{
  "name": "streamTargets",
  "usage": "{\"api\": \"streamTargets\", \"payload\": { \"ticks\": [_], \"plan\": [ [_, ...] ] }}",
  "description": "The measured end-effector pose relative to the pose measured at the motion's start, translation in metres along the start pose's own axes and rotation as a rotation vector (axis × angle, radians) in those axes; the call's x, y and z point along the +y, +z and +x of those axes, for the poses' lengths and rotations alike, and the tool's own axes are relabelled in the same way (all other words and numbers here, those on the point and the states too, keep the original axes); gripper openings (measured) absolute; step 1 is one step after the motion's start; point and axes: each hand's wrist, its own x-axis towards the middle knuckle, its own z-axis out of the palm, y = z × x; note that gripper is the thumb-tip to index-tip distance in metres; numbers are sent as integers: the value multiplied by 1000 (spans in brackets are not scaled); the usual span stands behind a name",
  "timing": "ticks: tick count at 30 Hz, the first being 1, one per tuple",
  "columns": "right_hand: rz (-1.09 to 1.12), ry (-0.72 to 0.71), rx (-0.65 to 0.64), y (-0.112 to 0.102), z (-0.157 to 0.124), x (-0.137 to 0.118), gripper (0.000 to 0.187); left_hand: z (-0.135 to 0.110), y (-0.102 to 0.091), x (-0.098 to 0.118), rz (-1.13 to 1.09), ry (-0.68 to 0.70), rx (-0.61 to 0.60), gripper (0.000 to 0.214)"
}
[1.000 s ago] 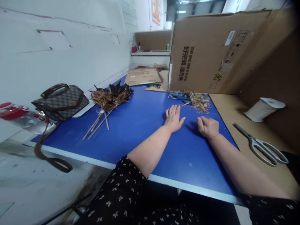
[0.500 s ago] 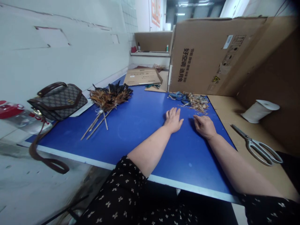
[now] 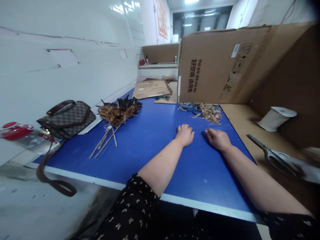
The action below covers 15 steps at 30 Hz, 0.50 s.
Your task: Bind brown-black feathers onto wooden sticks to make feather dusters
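Observation:
My left hand point(image 3: 185, 135) rests palm down on the blue tabletop point(image 3: 150, 143), its fingers slightly bent and holding nothing. To its right my right hand point(image 3: 219, 139) lies on its side, closed in a loose fist, with no object showing in it. Just beyond both hands is a heap of feather scraps point(image 3: 211, 113), beside a blue tangled bundle point(image 3: 187, 106). On the left side of the table lies a bunch of brown and black feathers point(image 3: 117, 111) tied to thin sticks point(image 3: 105, 143). Neither hand touches these things.
Metal scissors point(image 3: 265, 148) and a white spool point(image 3: 276, 119) lie on cardboard at right. A blurred pale thing point(image 3: 311, 170) shows beside the scissors. A large carton point(image 3: 212, 66) stands behind. A handbag point(image 3: 67, 120) and a red-capped bottle point(image 3: 27, 136) sit at left.
The view has tilted up slightly, so everything sits lower. My left hand's fingers have drawn in a little. A pale blurred thing has appeared at the right edge by the scissors.

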Motion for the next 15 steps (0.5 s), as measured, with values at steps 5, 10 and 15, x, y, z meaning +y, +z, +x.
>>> {"api": "streamTargets", "payload": {
  "ticks": [5, 10, 15],
  "plan": [
    [-22, 8, -117, -4, 0, -5, 53, 0, 4, -2, -11, 8, 10, 41],
    [-41, 44, -210, -8, 2, -8, 48, 0, 4, -1, -20, 10, 15, 39],
    [-42, 49, -271, -13, 3, -11, 46, 1, 3, -1, -22, 7, 13, 40]
  ]
}}
